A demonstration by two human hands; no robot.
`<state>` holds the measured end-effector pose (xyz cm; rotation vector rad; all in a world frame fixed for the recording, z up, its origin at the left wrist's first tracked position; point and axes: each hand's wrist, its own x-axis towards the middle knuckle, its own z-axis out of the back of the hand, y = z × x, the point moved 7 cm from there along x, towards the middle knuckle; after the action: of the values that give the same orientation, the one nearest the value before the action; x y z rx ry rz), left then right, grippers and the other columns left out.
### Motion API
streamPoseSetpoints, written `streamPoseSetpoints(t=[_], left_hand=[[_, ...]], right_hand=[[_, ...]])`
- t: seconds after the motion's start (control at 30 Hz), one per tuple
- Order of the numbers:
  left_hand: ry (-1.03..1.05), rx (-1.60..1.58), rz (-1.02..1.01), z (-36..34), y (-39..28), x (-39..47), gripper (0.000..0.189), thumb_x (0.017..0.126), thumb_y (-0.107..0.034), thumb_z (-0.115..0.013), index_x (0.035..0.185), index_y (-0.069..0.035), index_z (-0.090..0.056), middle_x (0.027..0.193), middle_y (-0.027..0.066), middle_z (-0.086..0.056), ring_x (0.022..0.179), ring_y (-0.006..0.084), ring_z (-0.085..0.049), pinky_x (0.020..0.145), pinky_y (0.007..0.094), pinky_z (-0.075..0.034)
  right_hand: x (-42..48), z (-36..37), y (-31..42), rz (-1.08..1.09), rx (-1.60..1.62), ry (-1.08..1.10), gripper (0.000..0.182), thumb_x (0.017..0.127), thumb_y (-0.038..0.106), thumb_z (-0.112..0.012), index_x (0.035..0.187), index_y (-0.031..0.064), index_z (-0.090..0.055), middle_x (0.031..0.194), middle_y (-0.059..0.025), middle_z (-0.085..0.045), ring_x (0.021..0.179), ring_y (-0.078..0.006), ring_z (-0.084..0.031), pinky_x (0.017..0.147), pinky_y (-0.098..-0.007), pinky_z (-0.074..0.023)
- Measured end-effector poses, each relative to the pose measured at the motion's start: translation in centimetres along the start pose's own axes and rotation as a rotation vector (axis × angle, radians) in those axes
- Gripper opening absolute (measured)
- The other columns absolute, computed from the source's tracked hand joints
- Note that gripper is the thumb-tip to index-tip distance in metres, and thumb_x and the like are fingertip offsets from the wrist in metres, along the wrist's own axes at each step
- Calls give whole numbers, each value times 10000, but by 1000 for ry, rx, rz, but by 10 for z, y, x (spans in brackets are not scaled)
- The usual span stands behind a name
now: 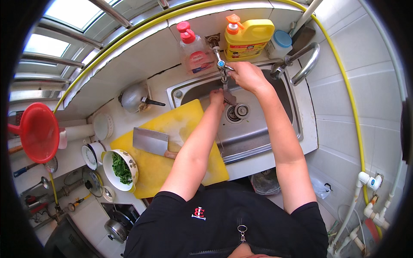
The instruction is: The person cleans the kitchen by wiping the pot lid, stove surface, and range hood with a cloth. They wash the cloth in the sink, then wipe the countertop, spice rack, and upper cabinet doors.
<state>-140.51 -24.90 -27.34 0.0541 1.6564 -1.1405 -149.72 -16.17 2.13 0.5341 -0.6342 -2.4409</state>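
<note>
My right hand (247, 75) grips the small lever of the chrome tap (221, 66) over the sink. Below the spout, my left hand (217, 97) holds a reddish-brown flat piece (229, 98), which looks like raw meat. Water appears to run from the spout onto it. The drain strainer (241, 111) sits beside the drain hole in the stainless steel sink (248, 132). Left of the sink lies a yellow chopping board (180, 121), overlapping its rim. A cleaver (150, 140) rests on the board, its wooden handle partly hidden by my left forearm.
A bowl (135, 167) of chopped greens (121, 169) stands at the board's left edge. Behind the sink are a pink-topped pump bottle (196, 54), a yellow detergent jug (248, 40) and a blue-lidded jar (280, 42). A curved faucet (311, 63) rises at the right. A metal lid (134, 98) leans on the wall.
</note>
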Motion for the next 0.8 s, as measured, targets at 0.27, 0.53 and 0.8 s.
streamPoseSetpoints(t=[0.27,0.53,0.8], left_hand=[[211,-205,361,-28,17,10,145,976,-225,-464,1053,-144,-556,970,59,-615,914,263,-598,624,456,-479],[429,-351,367,-43,52,45,99,935,-129,-545,1032,-137,-556,823,60,-615,696,191,-585,474,297,-443],[-91,-226,27,1,12,18,393,775,-66,-779,1113,31,-605,1057,129,-672,876,229,-651,730,377,-529]], right_hand=[[9,-19,-35,-5,389,-76,284,893,200,-632,1154,95,-673,844,-96,-694,684,-201,-644,682,-353,-511],[-5,-196,-190,-223,575,-361,374,888,236,-686,1178,5,-643,1124,-142,-676,979,-190,-643,840,-295,-501],[19,-275,-207,-613,1448,-340,278,863,243,-749,985,-2,-701,898,-57,-698,785,-140,-619,723,-290,-490]])
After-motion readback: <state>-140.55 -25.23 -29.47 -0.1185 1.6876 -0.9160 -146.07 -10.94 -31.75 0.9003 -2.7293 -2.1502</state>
